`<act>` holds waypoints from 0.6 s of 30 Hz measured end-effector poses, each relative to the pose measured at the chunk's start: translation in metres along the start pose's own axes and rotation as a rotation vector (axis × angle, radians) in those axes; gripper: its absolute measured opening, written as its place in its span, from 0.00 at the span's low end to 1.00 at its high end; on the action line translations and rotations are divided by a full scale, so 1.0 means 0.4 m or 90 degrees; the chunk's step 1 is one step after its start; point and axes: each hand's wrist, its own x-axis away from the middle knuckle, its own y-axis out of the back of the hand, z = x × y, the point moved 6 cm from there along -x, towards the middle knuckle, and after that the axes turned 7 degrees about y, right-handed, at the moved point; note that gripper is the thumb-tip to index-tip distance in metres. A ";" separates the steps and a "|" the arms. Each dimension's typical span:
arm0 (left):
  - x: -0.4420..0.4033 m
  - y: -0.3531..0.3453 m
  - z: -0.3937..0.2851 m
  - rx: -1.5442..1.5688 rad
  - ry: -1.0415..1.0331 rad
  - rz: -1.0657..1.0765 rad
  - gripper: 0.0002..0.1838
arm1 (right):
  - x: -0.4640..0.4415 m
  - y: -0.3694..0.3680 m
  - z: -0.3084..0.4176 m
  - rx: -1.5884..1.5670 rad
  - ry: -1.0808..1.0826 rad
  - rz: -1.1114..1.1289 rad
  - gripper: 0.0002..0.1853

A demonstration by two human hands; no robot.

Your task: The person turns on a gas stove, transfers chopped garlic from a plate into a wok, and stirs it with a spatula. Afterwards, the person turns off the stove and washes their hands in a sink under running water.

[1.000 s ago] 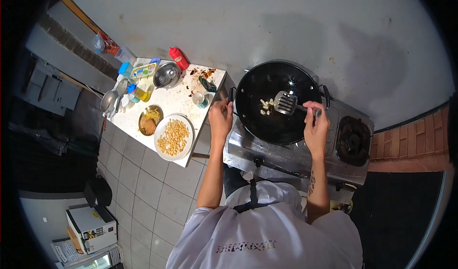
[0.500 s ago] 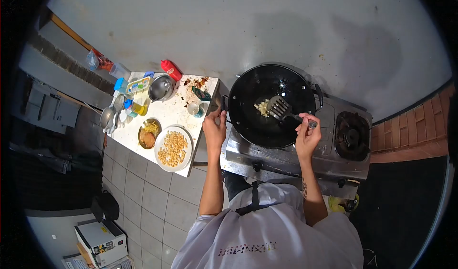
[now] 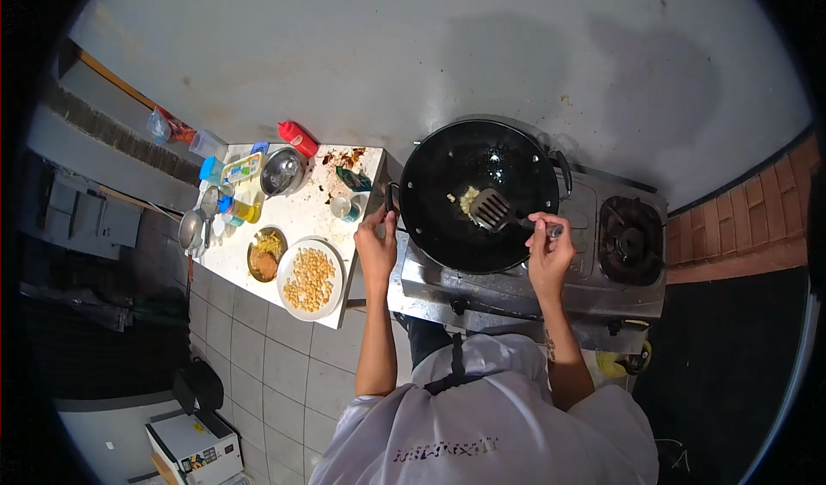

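Gripping the spatula, the right hand has loosened the clump, one bit now apart at its 9 o'clock; left hand by the wok handle, grip unclear.

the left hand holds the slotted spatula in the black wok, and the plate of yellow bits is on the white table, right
Not quite: in the head view it is the right hand that holds the slotted spatula in the black wok. The plate of yellow bits is indeed on the white table.
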 end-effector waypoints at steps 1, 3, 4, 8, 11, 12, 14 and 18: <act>-0.001 -0.001 0.003 -0.004 -0.006 -0.004 0.15 | -0.009 0.006 0.003 0.017 0.004 -0.001 0.04; -0.004 -0.003 0.009 -0.016 0.001 -0.015 0.15 | -0.021 0.000 -0.004 0.047 0.003 0.005 0.03; -0.003 -0.001 0.011 -0.029 0.006 -0.021 0.14 | -0.021 -0.015 -0.014 0.043 0.003 0.014 0.03; -0.009 0.000 0.023 -0.072 0.003 -0.001 0.16 | -0.018 -0.075 -0.035 0.022 0.007 0.015 0.04; -0.014 -0.001 0.040 -0.039 0.008 0.000 0.15 | -0.017 -0.104 -0.015 0.006 0.029 -0.014 0.04; -0.016 0.000 0.042 -0.020 0.001 -0.007 0.13 | -0.016 -0.105 -0.007 0.011 0.036 -0.042 0.04; -0.022 0.002 0.046 0.000 -0.002 0.002 0.13 | -0.005 -0.125 -0.013 0.004 0.006 -0.039 0.04; -0.037 0.007 0.066 0.036 0.021 0.035 0.13 | 0.016 -0.157 -0.019 0.033 -0.056 0.009 0.03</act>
